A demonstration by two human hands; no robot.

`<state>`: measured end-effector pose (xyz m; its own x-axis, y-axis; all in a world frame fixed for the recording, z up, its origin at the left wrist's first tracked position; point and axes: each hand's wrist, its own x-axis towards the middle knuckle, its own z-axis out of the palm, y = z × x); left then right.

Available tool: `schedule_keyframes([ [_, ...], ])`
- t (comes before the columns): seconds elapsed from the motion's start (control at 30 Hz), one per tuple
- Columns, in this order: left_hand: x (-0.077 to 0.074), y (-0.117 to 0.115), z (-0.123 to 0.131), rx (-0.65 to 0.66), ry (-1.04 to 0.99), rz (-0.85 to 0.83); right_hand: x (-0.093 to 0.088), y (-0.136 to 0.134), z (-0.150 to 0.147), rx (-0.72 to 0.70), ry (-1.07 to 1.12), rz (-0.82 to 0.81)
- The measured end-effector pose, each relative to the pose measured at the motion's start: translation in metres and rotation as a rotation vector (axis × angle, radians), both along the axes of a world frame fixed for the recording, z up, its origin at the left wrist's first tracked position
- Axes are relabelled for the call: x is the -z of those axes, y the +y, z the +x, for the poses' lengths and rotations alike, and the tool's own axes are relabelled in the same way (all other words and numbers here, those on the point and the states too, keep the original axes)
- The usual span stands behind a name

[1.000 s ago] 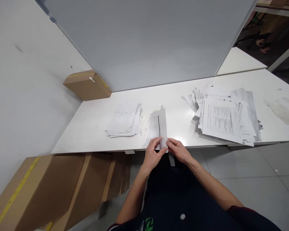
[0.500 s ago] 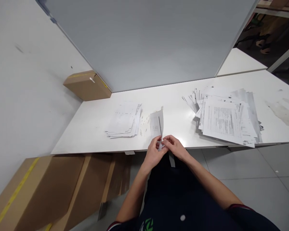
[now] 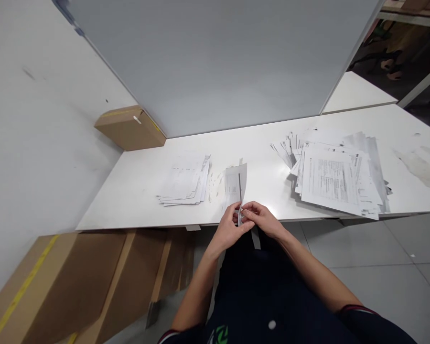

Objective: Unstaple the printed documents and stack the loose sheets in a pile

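Note:
At the near edge of a white table [image 3: 261,143], my left hand [image 3: 227,228] and my right hand [image 3: 261,220] meet, both pinching the near end of a folded printed sheet [image 3: 234,184]. The sheet is folded lengthwise, its right half standing up along a dark crease. Fingers of both hands are closed on the paper. A small stack of folded papers [image 3: 185,178] lies to the left of the sheet. To the right spreads a large loose pile of printed sheets [image 3: 338,172].
A grey board [image 3: 218,62] leans on the table's far side. A cardboard box [image 3: 131,126] sits at the far left corner. Flat cardboard boxes [image 3: 75,282] lean under the table's left end. Grey tiled floor [image 3: 372,258] lies to the right.
The right half of the sheet has been lifted from flat and folded over toward the left; my hands have come together at its near end.

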<state>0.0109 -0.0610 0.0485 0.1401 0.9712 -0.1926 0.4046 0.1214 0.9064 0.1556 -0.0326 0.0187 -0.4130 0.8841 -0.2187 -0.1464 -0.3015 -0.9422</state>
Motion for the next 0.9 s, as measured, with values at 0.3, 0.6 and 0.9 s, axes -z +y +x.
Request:
schedule_keyframes([
  [0.3, 0.008, 0.0, 0.007, -0.05, 0.05, 0.029, -0.006, 0.004, 0.002, -0.022, -0.117, 0.065],
  [0.6, 0.008, 0.004, -0.004, -0.028, -0.076, -0.022, -0.002, 0.005, 0.002, -0.031, 0.074, -0.012],
  [0.9, 0.009, 0.007, -0.015, -0.163, -0.108, 0.074, 0.01, 0.005, 0.004, 0.019, -0.019, -0.029],
])
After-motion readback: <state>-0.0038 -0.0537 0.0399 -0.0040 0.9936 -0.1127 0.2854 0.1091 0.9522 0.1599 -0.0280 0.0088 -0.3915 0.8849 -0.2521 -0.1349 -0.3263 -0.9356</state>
